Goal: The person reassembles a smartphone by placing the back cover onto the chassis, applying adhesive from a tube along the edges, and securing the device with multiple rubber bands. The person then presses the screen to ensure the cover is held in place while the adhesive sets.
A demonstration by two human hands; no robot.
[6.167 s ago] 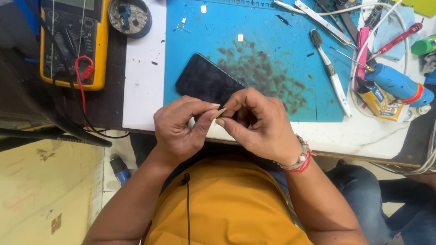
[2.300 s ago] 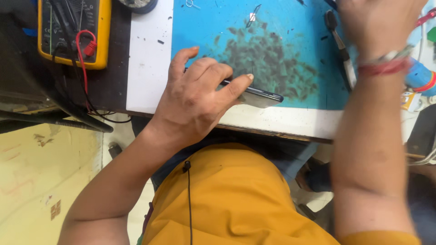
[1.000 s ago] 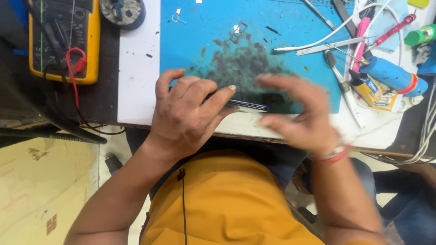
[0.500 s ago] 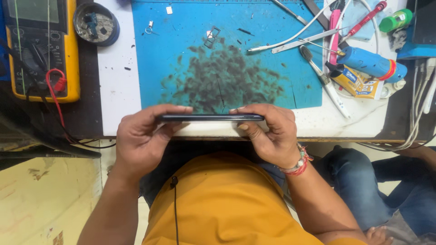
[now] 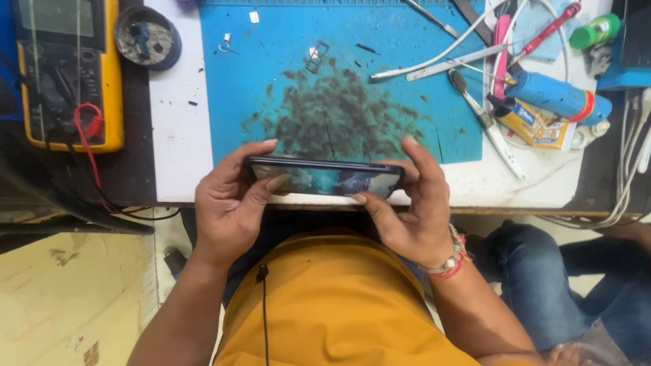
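Note:
A dark smartphone [image 5: 325,177] is held level above the near edge of the blue work mat [image 5: 271,74], its glossy face tilted toward me. My left hand [image 5: 227,207] grips its left end, thumb on the face and fingers behind. My right hand [image 5: 407,210] grips the right end the same way. A small metal tray frame [image 5: 316,57] lies on the mat far from both hands.
A yellow multimeter [image 5: 71,74] with a red lead sits at the far left beside a round dish [image 5: 146,37]. Tweezers, a screwdriver [image 5: 485,122], a blue tube [image 5: 556,95], a green-capped bottle [image 5: 593,30] and cables crowd the right. Another person's jeans-clad leg [image 5: 569,285] is at lower right.
Earlier the left hand pressed the phone flat on the mat while the right hand reached away. Both hands have since lifted it, and now its face tilts more toward me.

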